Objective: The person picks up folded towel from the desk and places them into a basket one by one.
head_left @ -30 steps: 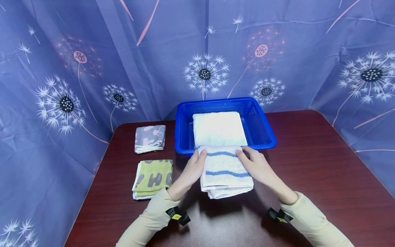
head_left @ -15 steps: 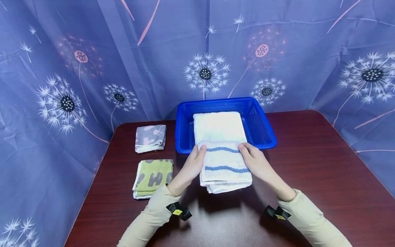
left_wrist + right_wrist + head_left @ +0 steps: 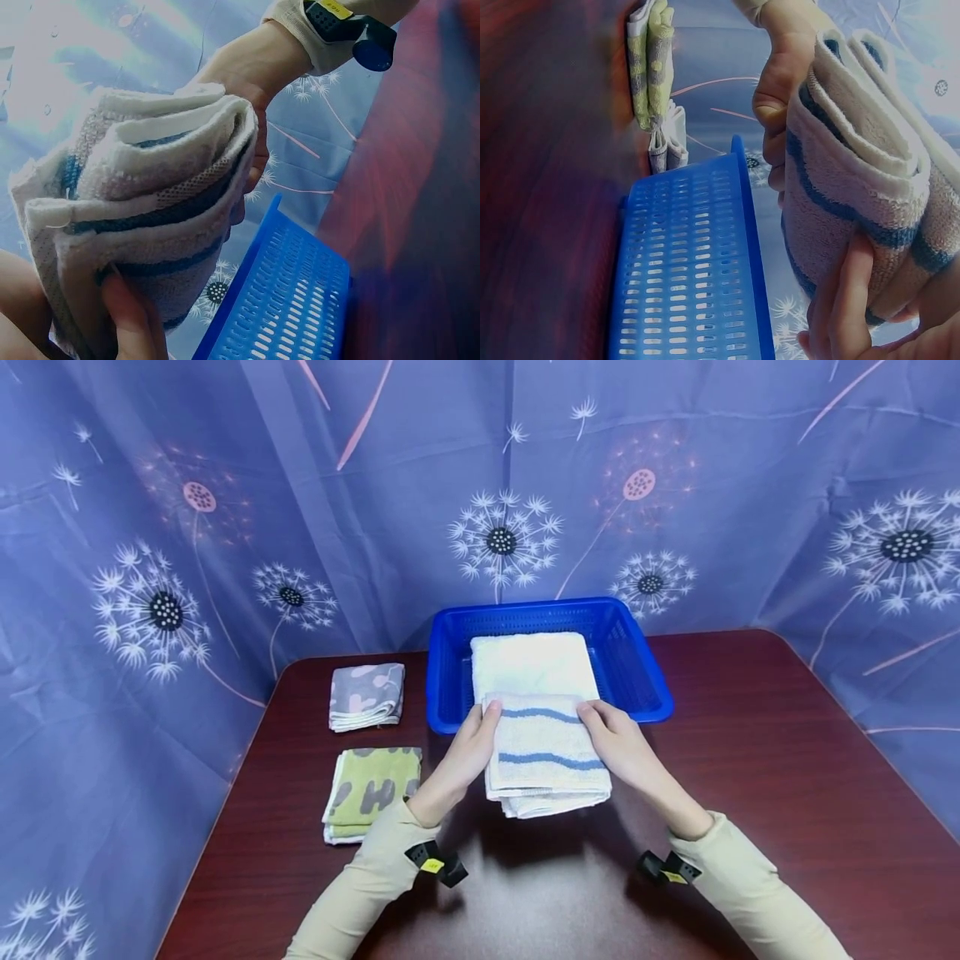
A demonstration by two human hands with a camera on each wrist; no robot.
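A folded white towel with wavy blue stripes point(image 3: 551, 739) hangs in the air between the person's two hands, at the near side of the blue basket point(image 3: 649, 662). The left hand point(image 3: 471, 747) grips one side edge and the right hand point(image 3: 621, 745) the opposite one, thumbs laid on top and fingers curled underneath. Over the last second the bundle has edged forward: seen from the head, its far edge now reaches across the basket's near rim and hides more of the plain white towel point(image 3: 528, 662) lying inside. Both wrist views show a gap between rim and bundle, so the two are not touching. To me that small shift means the carry is well along, while letting go is still to be done; neither grip looks slack.

Nothing else has shifted that I can see. The grey-and-pink folded towel point(image 3: 367, 696) sits just left of the basket, and the green lettered one point(image 3: 375, 789) lies nearer the person, off the basket's near left corner, with the left forearm passing over its edge. Both rest on the dark red table point(image 3: 765, 735), outside the basket, so I'd judge the work only partly through.
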